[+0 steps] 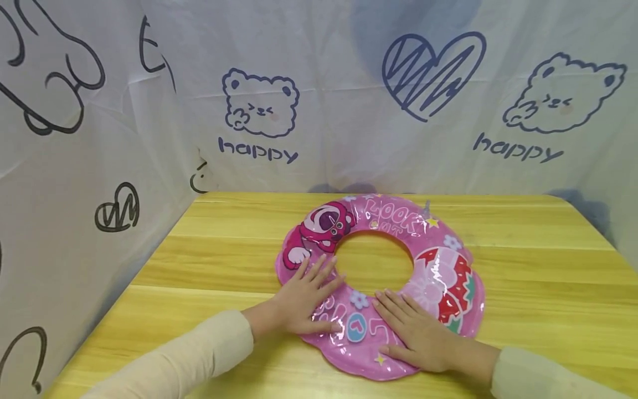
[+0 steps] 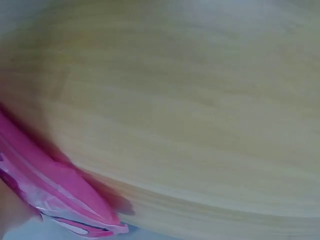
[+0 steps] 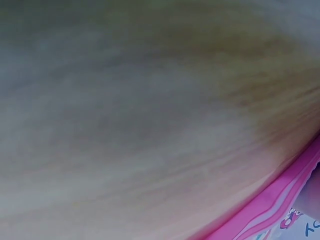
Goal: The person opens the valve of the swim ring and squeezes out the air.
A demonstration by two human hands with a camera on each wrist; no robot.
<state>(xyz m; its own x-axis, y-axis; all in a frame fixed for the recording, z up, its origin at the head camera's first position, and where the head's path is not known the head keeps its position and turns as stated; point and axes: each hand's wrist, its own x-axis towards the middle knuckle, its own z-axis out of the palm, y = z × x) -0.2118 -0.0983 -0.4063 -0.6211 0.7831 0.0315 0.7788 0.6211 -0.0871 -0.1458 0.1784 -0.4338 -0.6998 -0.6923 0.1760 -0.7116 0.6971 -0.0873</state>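
Observation:
A pink inflatable swim ring [image 1: 438,219] lies flat on the wooden table, printed with a bear, strawberries, flowers and lettering. On its near left part rests the left hand [image 1: 306,296], fingers straight and spread, their tips close to the central hole. The right hand [image 1: 418,332] lies palm down on the near right part, its fingers extended toward the hole. In the left wrist view the ring's pink edge [image 2: 65,185] shows at the lower left beside a bit of the hand. The right wrist view catches the ring's edge [image 3: 270,200] at the lower right.
The yellow wood-grain table [image 1: 199,266] extends around the ring on every side. Behind it hangs a white cloth [image 1: 344,122] with drawn bears, hearts and the word "happy". Another cloth wall [image 1: 60,183] stands along the left side.

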